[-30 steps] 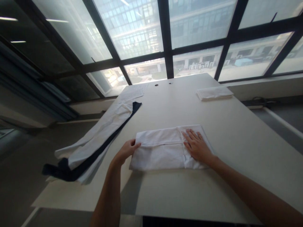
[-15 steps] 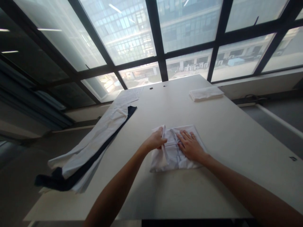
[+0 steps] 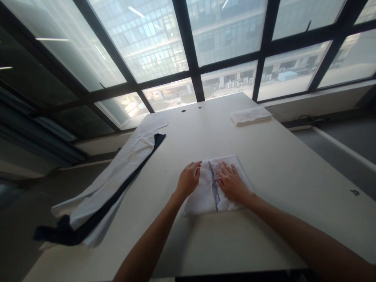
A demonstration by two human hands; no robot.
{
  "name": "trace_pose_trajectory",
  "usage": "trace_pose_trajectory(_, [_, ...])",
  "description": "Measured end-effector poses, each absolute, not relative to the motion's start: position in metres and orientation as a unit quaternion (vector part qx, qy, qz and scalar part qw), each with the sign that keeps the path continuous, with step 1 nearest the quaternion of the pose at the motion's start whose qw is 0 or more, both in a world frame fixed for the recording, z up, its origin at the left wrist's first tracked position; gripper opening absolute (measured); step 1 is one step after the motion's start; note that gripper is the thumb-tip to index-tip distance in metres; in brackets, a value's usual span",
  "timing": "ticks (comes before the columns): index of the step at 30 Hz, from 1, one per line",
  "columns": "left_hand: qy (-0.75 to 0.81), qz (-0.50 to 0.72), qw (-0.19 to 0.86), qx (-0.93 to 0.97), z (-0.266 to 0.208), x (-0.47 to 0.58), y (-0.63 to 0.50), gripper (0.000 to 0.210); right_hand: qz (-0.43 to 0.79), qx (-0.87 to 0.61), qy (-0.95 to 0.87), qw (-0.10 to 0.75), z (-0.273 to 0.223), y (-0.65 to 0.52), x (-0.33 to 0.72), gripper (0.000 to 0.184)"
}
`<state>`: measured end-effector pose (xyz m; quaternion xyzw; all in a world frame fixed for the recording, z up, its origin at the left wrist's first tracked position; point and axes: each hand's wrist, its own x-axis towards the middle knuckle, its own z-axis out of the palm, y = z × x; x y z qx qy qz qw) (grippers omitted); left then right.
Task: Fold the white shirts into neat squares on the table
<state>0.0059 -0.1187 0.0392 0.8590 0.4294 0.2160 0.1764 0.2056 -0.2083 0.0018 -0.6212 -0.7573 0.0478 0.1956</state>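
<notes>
A white folded garment [image 3: 202,199] lies on the white table [image 3: 282,203] in front of me, with a greyish line running down its middle where two folded sides meet. My right hand [image 3: 232,181] rests flat on the garment's right half, fingers spread. At its upper left edge is my left hand [image 3: 189,179], fingers curved and thumb apart, with no cloth visibly pinched. The garment's left edge is partly hidden under this hand.
White garments [image 3: 117,168] and a dark blue one [image 3: 117,196] hang over the table's left edge. A folded white stack [image 3: 251,116] sits at the back right. Papers [image 3: 152,122] lie at the back left. Windows [image 3: 223,35] rise behind the table.
My left hand has let go of the pinched fold and moved slightly left. The garment's left flap now lies flat. My right hand stays pressed on the right half.
</notes>
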Motion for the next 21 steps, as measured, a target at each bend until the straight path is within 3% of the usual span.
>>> trace_pose_trajectory(3, [0.394, 0.139, 0.069, 0.906, 0.024, -0.005, -0.112, 0.046, 0.062, -0.546, -0.807, 0.216, 0.007, -0.215, 0.196, 0.053])
trace_pose_trajectory(7, [0.391, 0.038, 0.009, 0.92, 0.0, -0.006, -0.11, 0.056, 0.104, -0.462, -0.862, 0.179, 0.001, -0.223, 0.188, 0.059])
trace_pose_trajectory(12, [0.412, 0.051, 0.009, 0.91, 0.002, -0.001, -0.115, 0.053, 0.12, -0.459, -0.864, 0.169, -0.002, -0.224, 0.188, 0.057])
trace_pose_trajectory(15, [0.41, 0.08, 0.028, 0.908, 0.009, 0.006, -0.13, 0.052, 0.129, -0.493, -0.828, 0.233, 0.001, -0.217, 0.197, 0.047])
trace_pose_trajectory(18, [0.395, 0.093, 0.056, 0.913, 0.008, 0.016, -0.148, 0.055, 0.1, -0.588, -0.738, 0.317, 0.001, -0.204, 0.216, 0.048])
trace_pose_trajectory(21, [0.395, 0.088, 0.064, 0.912, 0.0, 0.024, -0.159, 0.063, 0.058, -0.655, -0.68, 0.324, -0.002, -0.19, 0.231, 0.049])
